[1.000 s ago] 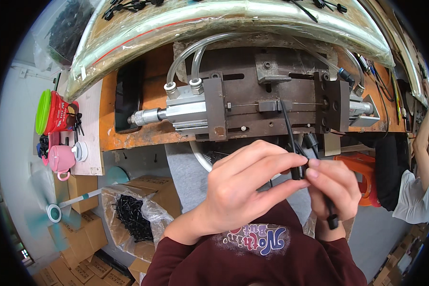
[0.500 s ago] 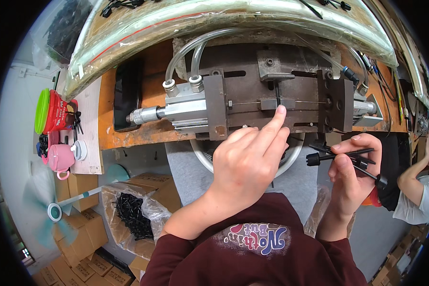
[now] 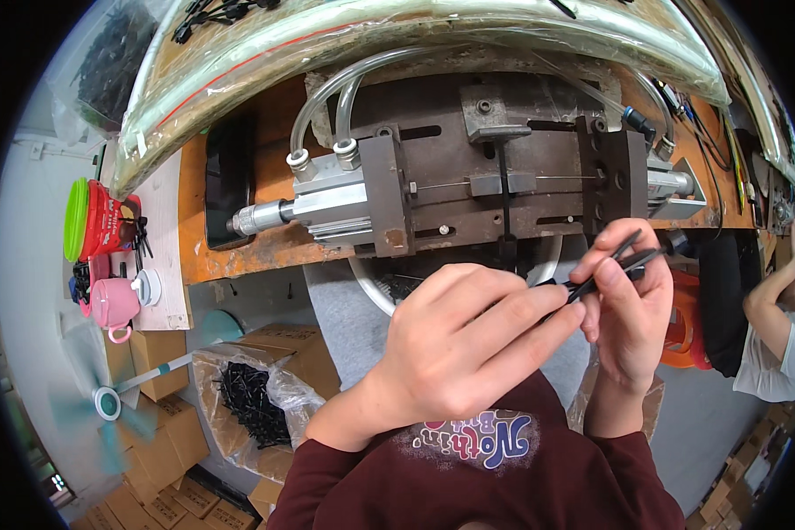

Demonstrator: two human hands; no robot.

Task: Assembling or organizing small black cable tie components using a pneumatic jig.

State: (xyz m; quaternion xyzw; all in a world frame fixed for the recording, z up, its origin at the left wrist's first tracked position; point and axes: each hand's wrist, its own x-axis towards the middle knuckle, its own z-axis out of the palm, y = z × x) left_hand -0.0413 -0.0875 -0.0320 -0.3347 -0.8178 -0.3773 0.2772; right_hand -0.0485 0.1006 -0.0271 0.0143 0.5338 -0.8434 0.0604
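My right hand (image 3: 632, 322) is closed round several thin black plastic rods (image 3: 632, 261), whose ends stick out between the fingers. My left hand (image 3: 464, 344) meets it, thumb and fingers pinched on the end of one of these rods; the grip is partly hidden. Beyond the hands, another black rod (image 3: 504, 203) lies across the middle of a dark metal clamping fixture (image 3: 442, 194), between two small grey blocks (image 3: 484, 185). Its thicker near end hangs over the fixture's front edge.
Air cylinders (image 3: 331, 212) with clear hoses (image 3: 314, 106) flank the fixture. A phone (image 3: 230, 177) lies at left, near a pink cup (image 3: 115, 302). Below stand a bag of black parts (image 3: 252, 402) and a spinning fan (image 3: 106, 404). Another person's arm (image 3: 773, 274) shows at right.
My left hand has left the fixture and moved down and right to the rods in my right hand. The rod in the fixture is now uncovered. My right hand has shifted slightly left and up.
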